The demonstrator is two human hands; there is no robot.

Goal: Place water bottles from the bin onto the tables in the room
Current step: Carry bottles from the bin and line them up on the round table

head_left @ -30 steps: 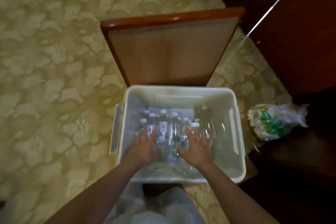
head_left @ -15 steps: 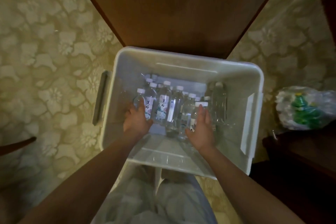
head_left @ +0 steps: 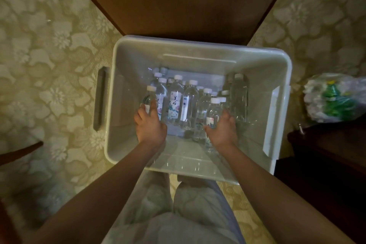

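Note:
A white plastic bin stands on the carpet in front of my legs. Several clear water bottles with white caps lie inside it, side by side. Both of my hands are down in the bin. My left hand curls round the leftmost bottle, whose cap points away from me. My right hand grips a bottle right of the middle, thumb on its left side and fingers on its right. Both bottles are low in the bin, among the others.
A brown wooden table stands just beyond the bin, its corner over the far rim. A plastic bag with green contents lies on the floor to the right, above dark furniture. A wooden edge pokes in at left.
My view has dropped closer over the bin. My hands have gone from lying flat over the bottles to closing round one bottle each.

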